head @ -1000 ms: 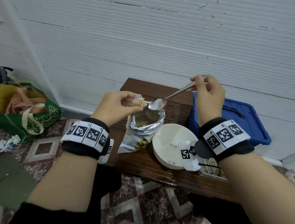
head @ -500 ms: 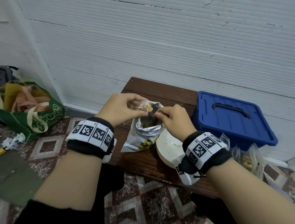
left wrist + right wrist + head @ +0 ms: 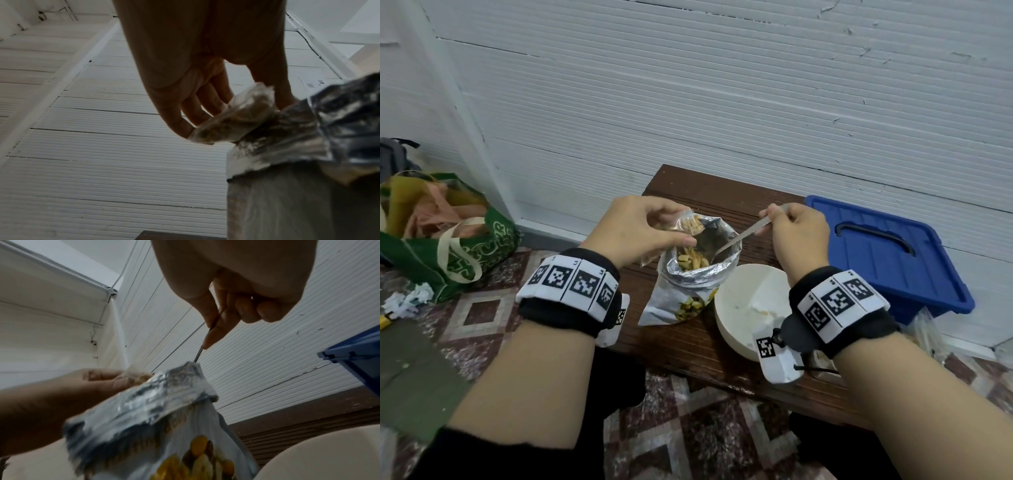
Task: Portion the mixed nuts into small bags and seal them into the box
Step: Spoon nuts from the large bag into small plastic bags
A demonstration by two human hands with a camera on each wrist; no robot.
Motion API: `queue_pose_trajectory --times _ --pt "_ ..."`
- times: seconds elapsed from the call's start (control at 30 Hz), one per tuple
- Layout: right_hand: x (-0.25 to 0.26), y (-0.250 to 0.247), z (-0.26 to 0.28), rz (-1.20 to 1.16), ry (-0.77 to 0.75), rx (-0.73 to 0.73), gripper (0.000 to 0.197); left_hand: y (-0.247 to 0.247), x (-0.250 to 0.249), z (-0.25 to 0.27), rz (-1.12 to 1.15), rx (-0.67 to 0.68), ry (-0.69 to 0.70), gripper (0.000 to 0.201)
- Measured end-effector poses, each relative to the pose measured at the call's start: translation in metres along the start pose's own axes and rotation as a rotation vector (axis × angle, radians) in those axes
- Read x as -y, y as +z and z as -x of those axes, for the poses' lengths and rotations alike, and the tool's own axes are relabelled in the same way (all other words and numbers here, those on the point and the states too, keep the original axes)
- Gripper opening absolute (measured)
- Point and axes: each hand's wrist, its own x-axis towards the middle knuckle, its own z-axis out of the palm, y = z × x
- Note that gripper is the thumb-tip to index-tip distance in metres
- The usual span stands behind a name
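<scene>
Foil pouch (image 3: 690,274) holds nuts; left grip (image 3: 633,229) pinches small bag (image 3: 688,224), right grip (image 3: 799,236) pinches spoon (image 3: 739,236).

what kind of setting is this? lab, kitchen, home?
Probably a home, with an improvised floor-level setup rather than a lab or kitchen: a low dark wooden bench against a white ribbed wall panel, patterned floor tiles, and a stuffed green shopping bag on the floor.
</scene>
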Motion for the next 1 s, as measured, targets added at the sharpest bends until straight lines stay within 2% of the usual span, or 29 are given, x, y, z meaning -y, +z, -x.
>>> queue_pose_trajectory --times 0.17,0.5,1.0 --pt "0.006 -0.012 -0.009 -0.021 0.027 -0.071 0.027 -0.004 -0.001 0.001 0.034 -0.003 -0.001 0.042" --pt "0.030 -0.036 -0.025 -0.049 0.007 -0.140 0.028 -0.005 -0.002 0.002 -0.013 0.011 -0.003 0.047" --pt "0.025 -0.019 -0.024 -0.054 0.010 -0.052 0.033 0.012 -0.011 -0.001 -0.088 0.059 0.040 0.056"
